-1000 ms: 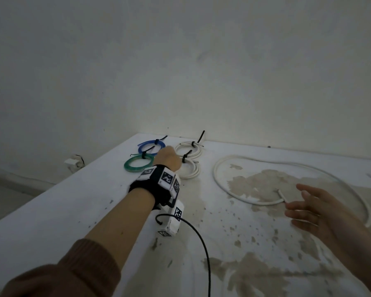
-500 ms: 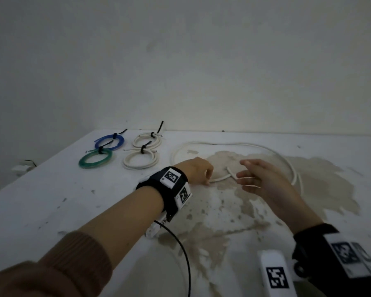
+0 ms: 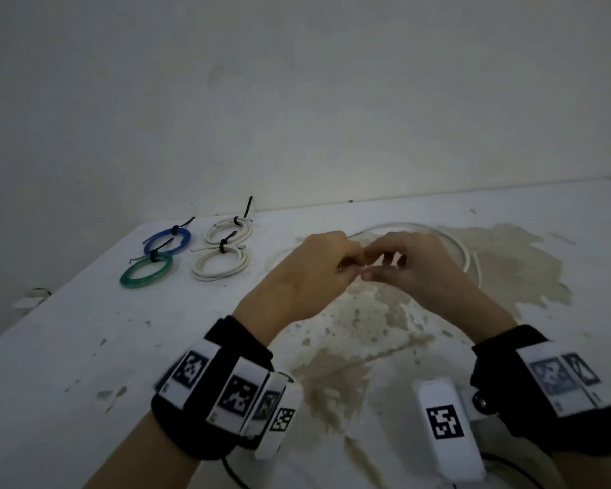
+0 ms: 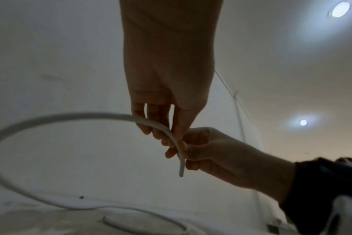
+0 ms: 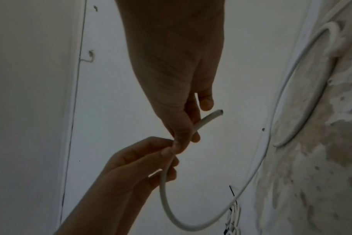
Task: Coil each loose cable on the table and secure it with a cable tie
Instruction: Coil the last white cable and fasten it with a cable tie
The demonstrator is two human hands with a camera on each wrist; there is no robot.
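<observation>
A loose white cable [image 3: 467, 256] lies in a wide loop on the white table [image 3: 85, 347]. Both hands meet above it at the middle of the table. My left hand [image 3: 350, 266] curls its fingers round the cable [image 4: 70, 116] a little back from its end. My right hand [image 3: 371, 267] pinches the same cable [image 5: 206, 118] close to the cut tip, which sticks out past the fingers. The lifted stretch arcs down from the hands to the tabletop. In the head view the hands hide the held part.
At the back left lie tied coils: a blue coil [image 3: 170, 238], a green coil [image 3: 145, 272] and two white coils [image 3: 230, 229] [image 3: 221, 267], each with a black tie. A brown stain [image 3: 508, 262] covers the table's middle and right. The wall stands right behind the table.
My left hand left the tied coils and moved right to the loose cable. The right hand came in to meet it, and the cable end is now lifted between both hands.
</observation>
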